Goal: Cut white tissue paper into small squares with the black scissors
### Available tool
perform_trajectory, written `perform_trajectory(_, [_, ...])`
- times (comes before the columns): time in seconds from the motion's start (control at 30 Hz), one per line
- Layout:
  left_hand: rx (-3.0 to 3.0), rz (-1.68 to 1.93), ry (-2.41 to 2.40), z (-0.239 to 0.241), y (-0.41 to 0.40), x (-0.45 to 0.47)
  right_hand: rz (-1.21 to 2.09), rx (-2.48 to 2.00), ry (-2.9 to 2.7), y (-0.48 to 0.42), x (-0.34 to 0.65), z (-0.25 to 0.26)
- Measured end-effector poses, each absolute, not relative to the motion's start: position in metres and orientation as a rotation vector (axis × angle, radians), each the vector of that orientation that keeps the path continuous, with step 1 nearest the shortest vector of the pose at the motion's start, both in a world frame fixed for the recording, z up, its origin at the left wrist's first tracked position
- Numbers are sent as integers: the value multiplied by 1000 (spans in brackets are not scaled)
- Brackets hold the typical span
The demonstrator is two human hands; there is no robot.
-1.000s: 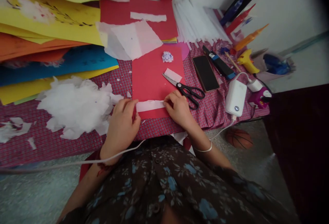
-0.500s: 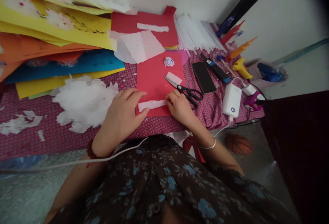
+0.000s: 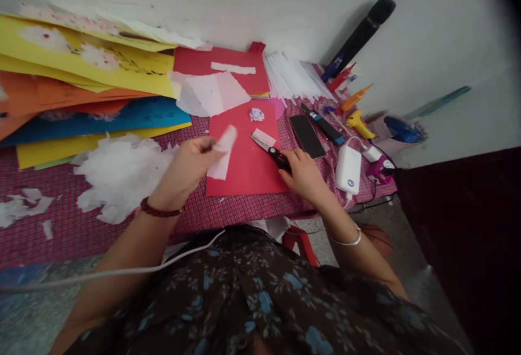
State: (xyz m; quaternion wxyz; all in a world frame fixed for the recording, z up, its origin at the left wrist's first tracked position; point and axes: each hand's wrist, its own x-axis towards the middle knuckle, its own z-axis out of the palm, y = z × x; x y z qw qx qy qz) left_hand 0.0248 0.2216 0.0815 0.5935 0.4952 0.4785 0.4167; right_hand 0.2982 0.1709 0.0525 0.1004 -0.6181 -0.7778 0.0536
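Paper strip (image 3: 223, 155) over red sheet (image 3: 248, 178), pinched by left hand (image 3: 188, 168) | likely light, limp, easily torn: hold gently by one end | right hand (image 3: 302, 175) at scissors (image 3: 272, 151), grip unclear

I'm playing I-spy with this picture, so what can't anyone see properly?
All in the head view:
Handles of the scissors: mostly covered by the right hand.
Left hand: fingertips blurred at the paper strip.
Basketball: partly behind the right forearm.
Yellow sheets: cut off by the left edge.
White box: its mark is too small to read.
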Motion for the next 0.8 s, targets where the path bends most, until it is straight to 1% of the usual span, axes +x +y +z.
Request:
perform_trajectory(0.07, [625, 1186, 989, 82, 230, 26, 159, -1929, -2296, 173, 311, 47])
perform_trajectory(0.17, [238, 1223, 923, 81, 238, 31, 220, -1965, -2335, 173, 318, 48])
perform_trajectory(0.33, [154, 1207, 857, 70, 243, 34, 241, -1934, -2464, 178, 322, 51])
perform_trajectory(0.43, [199, 1197, 845, 63, 243, 31, 300, -1935, -2380, 184, 324, 48])
perform_trajectory(0.5, [236, 1203, 811, 61, 242, 28, 511, -1961, -2176, 185, 324, 47])
perform_trajectory(0.57, [256, 1204, 803, 62, 240, 26, 867, -1878, -1941, 183, 322, 50])
perform_trajectory(0.63, [250, 1199, 826, 63, 238, 25, 1275, -1657, -1740, 178, 317, 56])
perform_trajectory(0.7, [236, 1200, 830, 62, 238, 24, 1605, -1395, -1563, 171, 310, 62])
perform_trajectory(0.8, [226, 1233, 785, 59, 239, 22, 1895, -1106, -1341, 162, 296, 69])
